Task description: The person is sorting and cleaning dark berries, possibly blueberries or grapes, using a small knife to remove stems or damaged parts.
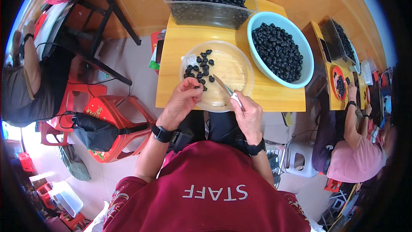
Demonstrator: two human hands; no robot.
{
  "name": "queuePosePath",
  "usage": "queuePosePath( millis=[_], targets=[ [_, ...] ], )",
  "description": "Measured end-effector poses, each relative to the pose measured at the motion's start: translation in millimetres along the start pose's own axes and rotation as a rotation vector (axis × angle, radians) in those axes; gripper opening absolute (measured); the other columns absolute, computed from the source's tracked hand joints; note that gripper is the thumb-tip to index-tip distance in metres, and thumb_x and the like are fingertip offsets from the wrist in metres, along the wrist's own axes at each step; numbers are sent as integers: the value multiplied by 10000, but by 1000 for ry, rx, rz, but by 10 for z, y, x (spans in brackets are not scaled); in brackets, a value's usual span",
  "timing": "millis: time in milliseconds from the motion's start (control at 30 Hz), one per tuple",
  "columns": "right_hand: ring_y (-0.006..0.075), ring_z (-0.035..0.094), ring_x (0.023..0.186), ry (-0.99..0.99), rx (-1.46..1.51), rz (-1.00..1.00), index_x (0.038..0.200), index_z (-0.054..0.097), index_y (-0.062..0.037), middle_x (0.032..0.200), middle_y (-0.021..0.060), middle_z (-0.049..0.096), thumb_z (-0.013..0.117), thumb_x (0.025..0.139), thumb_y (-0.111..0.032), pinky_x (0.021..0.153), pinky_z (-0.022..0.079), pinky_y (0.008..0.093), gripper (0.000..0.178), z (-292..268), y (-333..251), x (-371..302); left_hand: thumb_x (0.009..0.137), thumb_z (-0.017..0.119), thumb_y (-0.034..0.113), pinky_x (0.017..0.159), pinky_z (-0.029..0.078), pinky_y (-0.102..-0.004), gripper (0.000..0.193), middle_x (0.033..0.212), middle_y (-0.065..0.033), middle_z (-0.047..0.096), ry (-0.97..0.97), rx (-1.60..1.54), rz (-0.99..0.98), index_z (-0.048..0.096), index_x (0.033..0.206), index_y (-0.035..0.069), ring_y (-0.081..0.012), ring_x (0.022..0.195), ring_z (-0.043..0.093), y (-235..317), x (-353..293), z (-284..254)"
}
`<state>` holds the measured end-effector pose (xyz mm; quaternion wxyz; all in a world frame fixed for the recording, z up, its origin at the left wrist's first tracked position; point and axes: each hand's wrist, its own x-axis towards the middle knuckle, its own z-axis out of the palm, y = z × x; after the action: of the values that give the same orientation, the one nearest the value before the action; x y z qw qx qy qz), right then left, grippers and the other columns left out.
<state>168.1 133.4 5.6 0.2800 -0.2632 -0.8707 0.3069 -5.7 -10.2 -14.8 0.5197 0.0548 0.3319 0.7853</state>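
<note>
My right hand (pixel 247 115) is closed round the white handle of a small knife (pixel 224 87). The blade points up and left over a round clear plastic tray (pixel 238 56). At the tray's near left rim, the fingers of my left hand (pixel 183 99) are pinched together at a small black part (pixel 198 87), mostly hidden by the fingertips. Several loose small black ring-shaped parts (pixel 200 68) lie in the tray's left half, just beyond my left fingers. Small dark crumbs are scattered across its floor.
On the yellow wooden table (pixel 180 30), a clear bin (pixel 206 13) of black parts stands at the back. A light blue basin (pixel 309 66) of them is at the right. Red stools (pixel 116 122) stand on my left. Other people work at both sides, one in a pink top (pixel 356 159).
</note>
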Motion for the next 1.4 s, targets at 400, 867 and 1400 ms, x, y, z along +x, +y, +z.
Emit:
queuePosePath(
  millis=[400,867,1400],
  targets=[
    [329,663,664,2,56,36,1011,693,-51,781,156,670,723,841,-204,573,514,388,231,-14,-5,-51,914,647,123,682,444,-208,139,964,-52,631,27,-20,-61,609,1035,68,-105,743,536,1,21,69],
    [268,644,577,7,105,-196,996,672,-49,717,102,638,764,796,-180,506,502,369,256,86,-229,-67,918,608,29,845,536,-265,247,1055,-55,639,-84,-65,-106,580,1163,16,-139,940,636,-93,9,89],
    [271,645,589,-13,88,-184,1007,671,-53,716,94,638,765,791,-166,520,503,361,261,86,-279,-52,933,598,42,821,546,-256,214,1024,-55,646,-70,-126,-110,592,1145,16,-125,895,635,-87,-48,56]
  ],
)
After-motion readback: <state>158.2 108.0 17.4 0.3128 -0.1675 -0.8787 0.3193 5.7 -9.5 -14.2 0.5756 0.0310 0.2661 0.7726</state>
